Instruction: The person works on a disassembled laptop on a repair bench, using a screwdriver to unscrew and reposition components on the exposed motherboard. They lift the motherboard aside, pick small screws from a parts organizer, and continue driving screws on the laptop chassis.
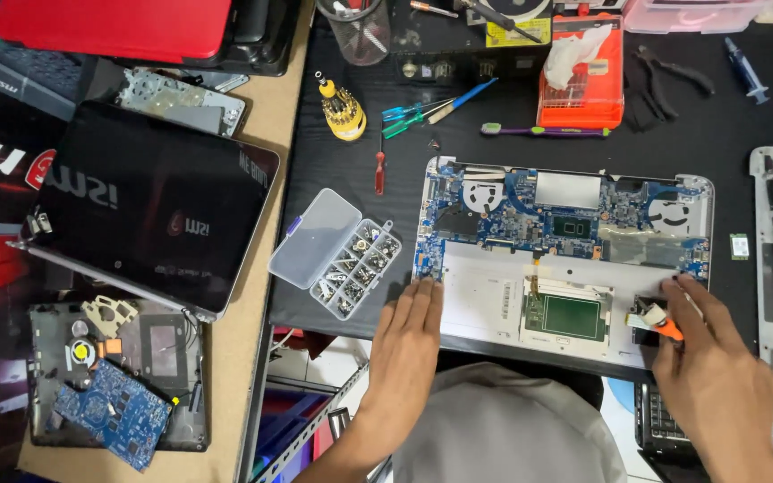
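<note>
An opened laptop base (494, 309) lies on the black mat, its blue motherboard (565, 215) with two fans exposed along the far side and a green touchpad board (567, 316) near the front. My left hand (409, 344) rests flat on the front left corner of the base, fingers together, holding nothing. My right hand (713, 371) is at the front right corner, fingers closed on an orange-handled tool (659, 322) whose tip touches a small part in the base.
A clear screw organiser (337, 255) with its lid open lies left of the laptop. Screwdrivers (379, 165), a yellow bit holder (340, 109), a toothbrush (543, 131) and an orange tissue box (581, 76) sit behind. A detached laptop lid (145, 206) and another dismantled base (118, 385) lie at the left.
</note>
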